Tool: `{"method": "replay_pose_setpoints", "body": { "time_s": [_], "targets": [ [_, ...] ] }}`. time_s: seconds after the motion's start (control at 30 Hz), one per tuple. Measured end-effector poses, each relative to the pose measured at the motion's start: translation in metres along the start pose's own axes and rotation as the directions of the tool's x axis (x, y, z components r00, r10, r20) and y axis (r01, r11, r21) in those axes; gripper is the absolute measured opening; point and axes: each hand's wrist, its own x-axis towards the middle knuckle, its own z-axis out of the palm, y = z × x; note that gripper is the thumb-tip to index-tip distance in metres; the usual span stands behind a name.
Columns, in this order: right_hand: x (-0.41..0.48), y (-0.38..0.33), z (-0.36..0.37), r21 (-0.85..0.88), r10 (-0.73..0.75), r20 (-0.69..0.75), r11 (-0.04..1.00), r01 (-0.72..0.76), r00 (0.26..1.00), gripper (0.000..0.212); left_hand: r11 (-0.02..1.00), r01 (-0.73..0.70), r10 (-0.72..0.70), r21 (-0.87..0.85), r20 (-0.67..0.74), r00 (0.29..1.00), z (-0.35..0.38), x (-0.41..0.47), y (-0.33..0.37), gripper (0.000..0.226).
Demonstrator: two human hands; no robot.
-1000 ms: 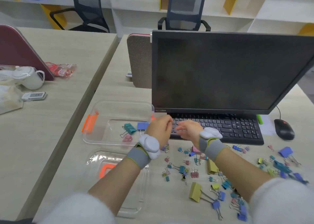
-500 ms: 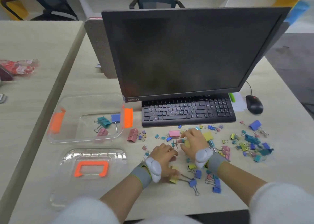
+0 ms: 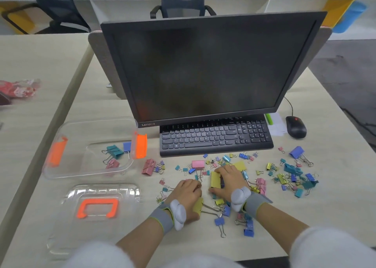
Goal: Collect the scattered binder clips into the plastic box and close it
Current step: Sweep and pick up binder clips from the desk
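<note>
Dropped from keyboard edge into clip scatter: left hand (image 3: 188,192) cupped over clips, right hand (image 3: 227,181) gripping large yellow metal binder clip (image 3: 215,179); clear plastic box (image 3: 61,166) nearly empty.

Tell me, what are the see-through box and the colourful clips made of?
The box looks like clear, shiny plastic: you can see the desk and clips through its walls, and its orange latches look like matte plastic. The clips seem to be painted metal, with thin, silvery wire handles that glint. That is my best guess from looks.
</note>
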Motion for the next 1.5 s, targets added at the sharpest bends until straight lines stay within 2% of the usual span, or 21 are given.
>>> {"method": "replay_pose_setpoints", "body": {
  "time_s": [0.1, 0.17, 0.3, 0.4, 0.47, 0.5, 0.57, 0.6, 0.67, 0.73, 0.8, 0.87, 0.93, 1.0, 1.07, 1.17, 1.23, 1.33, 1.5],
  "targets": [
    [-0.001, -0.004, -0.003, 0.221, 0.074, -0.072, 0.974, -0.057, 0.995, 0.062, 1.0, -0.01, 0.01, -0.014, -0.05, 0.999, -0.005, 0.002, -0.001, 0.057],
    [-0.002, -0.007, -0.006, 0.412, 0.139, -0.089, 0.907, -0.09, 0.986, 0.057, 1.0, -0.014, 0.013, -0.019, -0.08, 0.997, -0.01, 0.004, -0.003, 0.051],
    [0.003, -0.002, -0.018, 0.703, 0.268, -0.053, 0.694, -0.154, 0.962, 0.045, 0.996, 0.051, -0.057, -0.072, -0.079, 0.995, -0.022, 0.014, -0.006, 0.038],
    [0.007, 0.011, -0.026, 0.852, 0.306, -0.019, 0.504, -0.145, 0.952, 0.034, 0.962, 0.118, -0.135, -0.246, -0.054, 0.989, -0.032, 0.022, -0.008, 0.033],
    [0.008, 0.022, -0.032, 0.893, 0.367, 0.022, 0.411, -0.184, 0.93, 0.041, 0.899, 0.166, -0.204, -0.405, -0.051, 0.978, -0.039, 0.026, -0.006, 0.031],
    [0.008, 0.026, -0.034, 0.903, 0.4, 0.042, 0.377, -0.206, 0.916, 0.049, 0.828, 0.193, -0.261, -0.527, -0.056, 0.964, -0.042, 0.026, -0.006, 0.029],
    [0.011, 0.036, -0.037, 0.906, 0.475, 0.059, 0.344, -0.247, 0.878, 0.069, 0.623, 0.197, -0.375, -0.757, -0.068, 0.924, -0.047, 0.026, -0.004, 0.024],
    [0.012, 0.042, -0.039, 0.898, 0.515, 0.054, 0.349, -0.268, 0.855, 0.078, 0.539, 0.185, -0.428, -0.822, -0.078, 0.9, -0.05, 0.027, -0.004, 0.023],
    [0.013, 0.054, -0.043, 0.867, 0.579, 0.038, 0.387, -0.316, 0.814, 0.089, 0.447, 0.157, -0.479, -0.881, -0.087, 0.874, -0.056, 0.032, -0.005, 0.025],
    [0.013, 0.066, -0.045, 0.806, 0.612, 0.055, 0.439, -0.397, 0.789, 0.091, 0.338, 0.13, -0.499, -0.932, -0.06, 0.864, -0.063, 0.038, -0.002, 0.031],
    [0.013, 0.071, -0.047, 0.703, 0.614, 0.079, 0.525, -0.48, 0.786, 0.091, 0.248, 0.113, -0.518, -0.962, -0.033, 0.855, -0.067, 0.045, 0.001, 0.028],
    [0.014, 0.069, -0.047, 0.602, 0.596, 0.091, 0.606, -0.521, 0.798, 0.09, 0.235, 0.127, -0.547, -0.963, -0.023, 0.837, -0.066, 0.051, 0.005, 0.015],
    [0.014, 0.062, -0.045, 0.506, 0.573, 0.1, 0.674, -0.538, 0.813, 0.094, 0.286, 0.152, -0.573, -0.946, -0.042, 0.818, -0.061, 0.055, 0.007, 0.007],
    [0.016, 0.054, -0.042, 0.415, 0.547, 0.112, 0.733, -0.54, 0.829, 0.096, 0.359, 0.187, -0.561, -0.915, -0.051, 0.826, -0.055, 0.058, 0.01, 0.012],
    [0.018, 0.047, -0.04, 0.333, 0.519, 0.132, 0.779, -0.531, 0.844, 0.095, 0.366, 0.219, -0.551, -0.905, -0.021, 0.834, -0.052, 0.059, 0.011, 0.014],
    [0.022, 0.039, -0.037, 0.199, 0.491, 0.138, 0.837, -0.51, 0.86, 0.091, 0.176, 0.255, -0.533, -0.951, 0.126, 0.837, -0.053, 0.057, 0.011, 0.006],
    [0.024, 0.034, -0.036, 0.139, 0.493, 0.14, 0.849, -0.51, 0.859, 0.085, 0.129, 0.288, -0.519, -0.949, 0.183, 0.835, -0.053, 0.056, 0.01, 0.018],
    [0.025, 0.031, -0.036, 0.157, 0.494, 0.123, 0.847, -0.508, 0.861, 0.076, 0.089, 0.289, -0.539, -0.953, 0.198, 0.819, -0.055, 0.055, 0.009, 0.035],
    [0.026, 0.028, -0.038, 0.414, 0.442, 0.068, 0.803, -0.429, 0.894, 0.067, 0.082, 0.302, -0.59, -0.95, 0.198, 0.783, -0.056, 0.052, 0.001, 0.043]
  ]
}}
